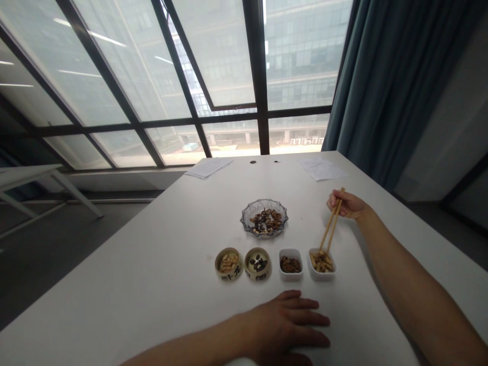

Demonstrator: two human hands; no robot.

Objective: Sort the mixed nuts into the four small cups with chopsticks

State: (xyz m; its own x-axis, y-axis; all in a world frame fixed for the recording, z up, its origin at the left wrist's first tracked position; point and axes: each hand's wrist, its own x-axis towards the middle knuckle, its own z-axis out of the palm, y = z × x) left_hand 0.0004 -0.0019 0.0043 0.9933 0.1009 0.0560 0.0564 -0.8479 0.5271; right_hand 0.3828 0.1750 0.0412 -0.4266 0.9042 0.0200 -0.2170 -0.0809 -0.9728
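My right hand (345,204) is shut on a pair of wooden chopsticks (331,226), whose tips reach into a white square dish (322,277) of pale nuts. My left hand (285,325) lies flat on the white table (114,264), fingers apart and holding nothing, just in front of a row of small dishes. That row also has a white square dish (291,276) of striped seeds and two round ceramic cups (227,277) (258,277), with peanuts and dark seeds. Behind them, a cut-glass bowl (267,202) holds mixed seeds and nuts.
Loose papers (208,168) (323,169) lie at the table's far end beside two small dark marks. A large window and a dark curtain (385,86) stand beyond it. Another white table (26,178) stands at the left, above a grey floor.
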